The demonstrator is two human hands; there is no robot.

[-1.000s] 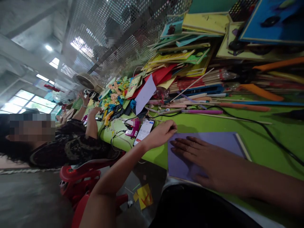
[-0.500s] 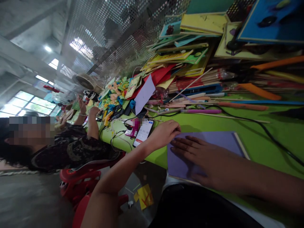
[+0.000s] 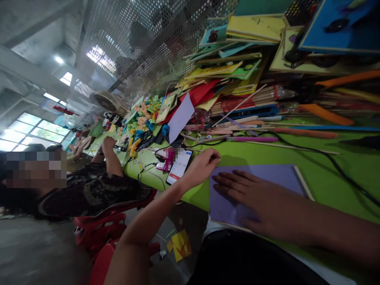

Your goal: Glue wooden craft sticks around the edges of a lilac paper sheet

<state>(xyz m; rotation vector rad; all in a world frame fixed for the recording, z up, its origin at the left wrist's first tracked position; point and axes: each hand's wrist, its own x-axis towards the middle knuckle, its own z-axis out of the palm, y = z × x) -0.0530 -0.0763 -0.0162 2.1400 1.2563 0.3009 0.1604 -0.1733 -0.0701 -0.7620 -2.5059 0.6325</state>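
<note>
A flat purple paper-covered board [image 3: 267, 174] lies on the green table by its front edge, with a pale strip along its right side. My right hand [image 3: 252, 194] rests flat on it, palm down and fingers stretched. Just off the board's upper left corner is my left hand [image 3: 204, 163], its fingers curled together in a pinch. Whatever may be between those fingertips is too small to make out. Beside the left wrist lies a phone [image 3: 179, 167] with a lit timer screen.
Behind the board lie a purple pen [image 3: 257, 139], thin sticks and a black cable [image 3: 329, 162]. Stacked coloured cards [image 3: 237, 71] and orange-handled tools [image 3: 326, 113] fill the back. A co-worker [image 3: 89, 190] sits at the left near red stools [image 3: 101, 233]. A lilac sheet [image 3: 181, 118] leans mid-table.
My left hand has drawn a little to the left, off the board's corner. My right hand stays put. The co-worker's raised hand has come down.
</note>
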